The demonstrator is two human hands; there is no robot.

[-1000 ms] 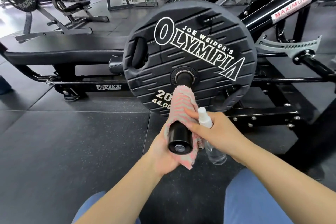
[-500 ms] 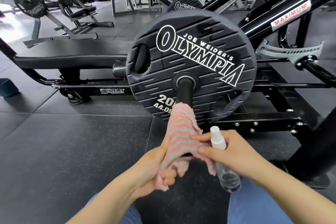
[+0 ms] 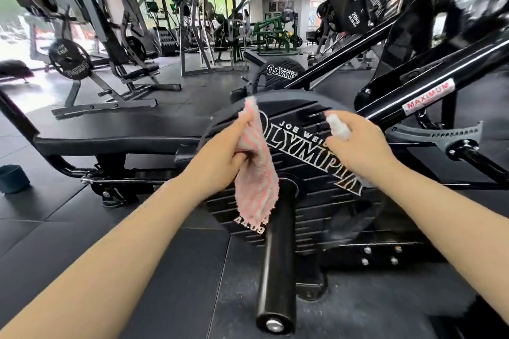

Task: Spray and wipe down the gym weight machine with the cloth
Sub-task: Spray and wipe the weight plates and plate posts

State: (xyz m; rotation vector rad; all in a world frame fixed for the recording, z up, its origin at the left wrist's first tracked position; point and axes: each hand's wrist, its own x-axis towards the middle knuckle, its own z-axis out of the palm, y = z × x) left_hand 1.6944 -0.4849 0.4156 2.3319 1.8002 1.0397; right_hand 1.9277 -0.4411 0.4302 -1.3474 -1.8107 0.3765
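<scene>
Hanging lengthwise downward, cloth gripped by left hand; right hand holds upward-pointing spray bottle.

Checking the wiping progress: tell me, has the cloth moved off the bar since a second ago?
Yes. The cloth, gripped by the left hand, has left the bar and now hangs against the weight plate.

I am looking into a commercial gym. Right in front of me sits a round black rubber weight plate printed OLYMPIA in white, loaded on a thick black steel sleeve of a black plate-loaded machine frame with a red MAXIMUM sticker. Dark rubber floor tiles cover the ground. Further back stand a grey steel machine carrying another plate, and a green steel rack near bright windows.
</scene>
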